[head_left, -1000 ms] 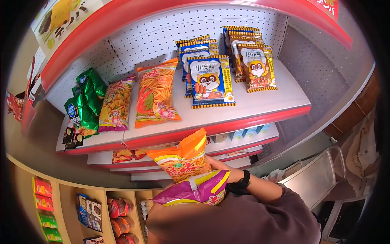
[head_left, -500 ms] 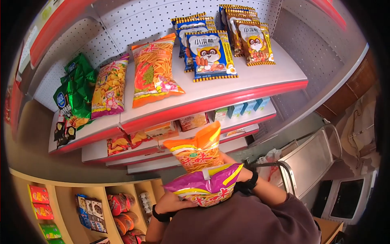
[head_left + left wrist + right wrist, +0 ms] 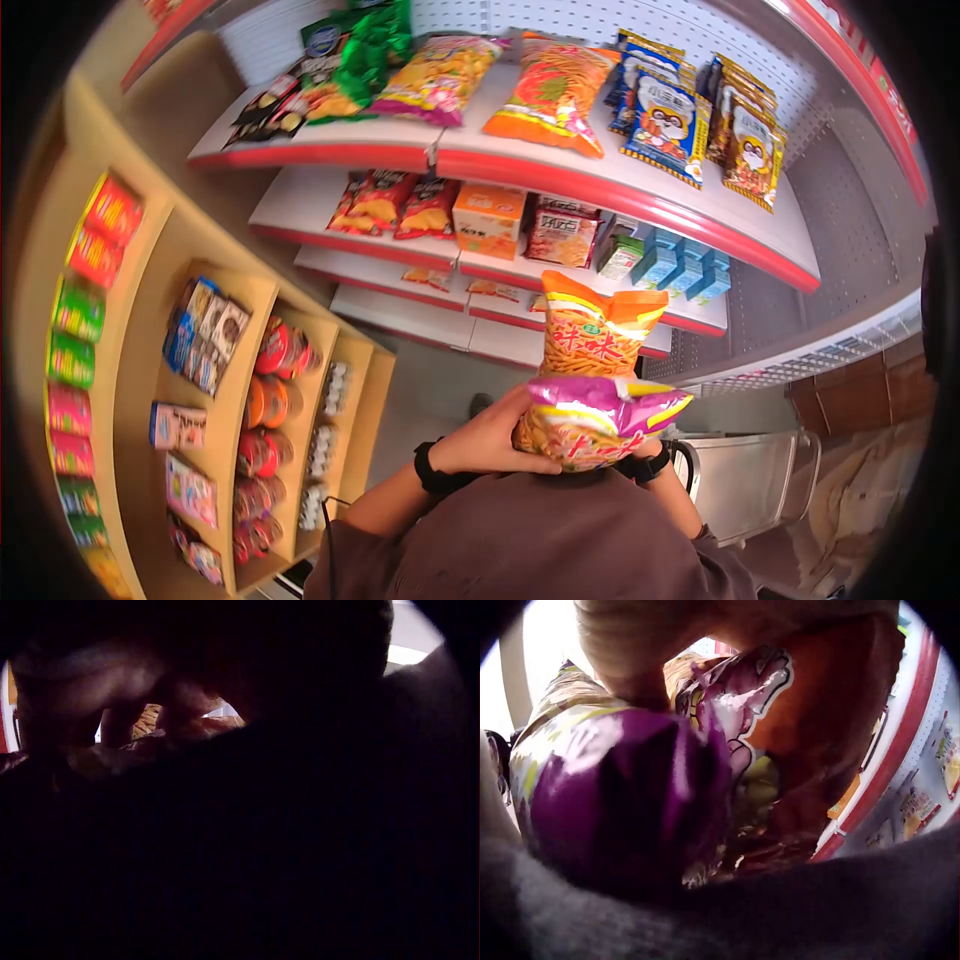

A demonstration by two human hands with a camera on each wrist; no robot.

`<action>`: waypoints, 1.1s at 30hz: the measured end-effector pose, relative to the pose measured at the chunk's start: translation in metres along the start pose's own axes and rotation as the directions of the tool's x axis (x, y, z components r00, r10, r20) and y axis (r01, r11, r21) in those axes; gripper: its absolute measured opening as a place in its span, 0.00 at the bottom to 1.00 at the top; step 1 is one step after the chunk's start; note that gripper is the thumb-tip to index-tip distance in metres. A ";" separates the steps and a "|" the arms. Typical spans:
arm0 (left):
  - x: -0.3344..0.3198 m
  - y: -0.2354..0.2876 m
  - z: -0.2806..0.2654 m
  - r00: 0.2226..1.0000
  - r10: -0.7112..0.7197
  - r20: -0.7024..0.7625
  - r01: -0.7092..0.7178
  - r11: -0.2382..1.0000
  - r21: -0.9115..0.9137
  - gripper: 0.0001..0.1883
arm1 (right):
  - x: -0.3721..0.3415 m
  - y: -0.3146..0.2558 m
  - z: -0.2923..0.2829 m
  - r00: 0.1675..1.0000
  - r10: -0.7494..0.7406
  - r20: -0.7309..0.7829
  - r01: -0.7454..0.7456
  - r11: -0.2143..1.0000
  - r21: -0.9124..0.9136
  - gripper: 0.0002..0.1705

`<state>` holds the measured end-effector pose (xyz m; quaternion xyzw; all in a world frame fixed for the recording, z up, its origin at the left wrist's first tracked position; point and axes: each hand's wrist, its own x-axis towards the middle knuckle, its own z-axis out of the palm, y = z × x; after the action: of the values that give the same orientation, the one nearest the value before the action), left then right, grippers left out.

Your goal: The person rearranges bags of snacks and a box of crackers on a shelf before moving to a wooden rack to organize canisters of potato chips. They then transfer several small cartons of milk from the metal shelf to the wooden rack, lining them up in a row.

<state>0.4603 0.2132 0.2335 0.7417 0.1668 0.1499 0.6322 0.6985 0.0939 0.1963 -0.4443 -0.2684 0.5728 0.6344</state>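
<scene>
My left hand (image 3: pixel 495 435) holds the left side of a purple snack bag (image 3: pixel 590 400), thumb low across its front. Just behind stands an orange bag of stick snacks (image 3: pixel 595 345), its crimped top up. The bags mostly hide my right hand in the head view. From the right wrist, that hand (image 3: pixel 656 645) grips the orange bag, with a finger down between it and the purple bag (image 3: pixel 630 780). Both bags are close before my chest. The left wrist view is mostly dark, with fingers (image 3: pixel 82 694) faintly lit.
The upper shelf (image 3: pixel 470 150) ahead bears an orange bag (image 3: pixel 560 95), a purple-edged bag (image 3: pixel 440 80), green bags (image 3: pixel 375 50) and blue (image 3: pixel 665 115) and brown packets (image 3: pixel 750 150). Boxes (image 3: pixel 490 220) sit lower. A wooden rack (image 3: pixel 255 285) is left; a metal cart (image 3: pixel 745 480) stands right.
My left hand has come up from the left and taken hold of the purple bag. Both bags have shifted right in view, while the view has swung left and down, showing more wooden rack.
</scene>
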 end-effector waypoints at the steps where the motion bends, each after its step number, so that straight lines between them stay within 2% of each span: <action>1: -0.004 0.005 0.010 1.000 -0.015 -0.007 0.015 1.000 -0.018 0.46 | -0.010 0.002 -0.009 1.000 0.005 -0.002 -0.005 0.999 -0.046 0.35; 3: -0.011 0.013 0.030 0.999 -0.046 -0.027 0.045 0.998 -0.048 0.44 | -0.030 0.006 -0.029 1.000 0.015 -0.020 -0.017 0.992 -0.128 0.34; 4: -0.015 0.012 0.042 0.998 0.018 -0.056 -0.018 1.000 -0.005 0.44 | -0.044 0.009 -0.042 0.999 0.022 -0.035 -0.028 0.985 -0.171 0.34; 7: -0.026 0.004 0.074 0.999 0.010 -0.039 -0.012 0.999 -0.045 0.44 | -0.077 0.027 -0.079 0.995 0.051 -0.085 -0.072 0.963 -0.259 0.33; 8: -0.032 0.008 0.084 0.998 -0.056 -0.040 0.051 0.992 -0.112 0.42 | -0.088 0.033 -0.091 0.993 0.064 -0.101 -0.090 0.956 -0.281 0.33; 14: -0.078 0.011 0.141 0.991 -0.108 -0.079 0.084 0.960 -0.268 0.41 | -0.132 0.074 -0.142 0.980 0.121 -0.158 -0.172 0.915 -0.364 0.31; 17: -0.092 0.012 0.164 0.990 -0.120 -0.069 0.086 0.922 -0.377 0.42 | -0.155 0.092 -0.155 0.985 0.097 -0.145 -0.146 0.913 -0.382 0.30; 19: -0.098 0.013 0.174 0.991 -0.115 -0.070 0.077 0.912 -0.404 0.43 | -0.166 0.091 -0.141 0.997 0.009 -0.083 -0.042 0.912 -0.409 0.25; 21: -0.101 0.006 0.183 0.992 -0.101 -0.079 0.064 0.925 -0.375 0.45 | -0.172 0.084 -0.120 0.995 -0.026 -0.096 -0.004 0.956 -0.295 0.24; 22: -0.102 0.005 0.188 0.992 -0.112 -0.065 0.075 0.906 -0.416 0.45 | -0.176 0.078 -0.109 0.993 -0.044 -0.107 0.018 0.971 -0.237 0.24; 25: -0.100 -0.002 0.192 0.992 -0.124 -0.028 0.096 0.874 -0.476 0.45 | -0.179 0.065 -0.091 0.987 -0.092 -0.133 0.063 0.976 -0.209 0.24; 26: -0.100 -0.003 0.192 0.991 -0.128 -0.027 0.100 0.879 -0.466 0.45 | -0.179 0.063 -0.089 0.982 -0.104 -0.159 0.054 0.956 -0.288 0.28; 30: -0.108 0.001 0.180 0.986 -0.151 -0.067 0.116 0.920 -0.375 0.46 | -0.170 0.071 -0.073 0.977 -0.059 -0.205 0.048 0.997 -0.057 0.33; 33: -0.121 -0.002 0.178 0.980 -0.165 -0.115 0.103 0.903 -0.417 0.49 | -0.161 0.073 -0.062 0.989 -0.061 -0.133 0.028 0.971 -0.239 0.32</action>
<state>0.4285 0.0027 0.2021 0.5665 0.2285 0.1921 0.7681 0.6839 -0.0810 0.1314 -0.5494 -0.2997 0.4901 0.6067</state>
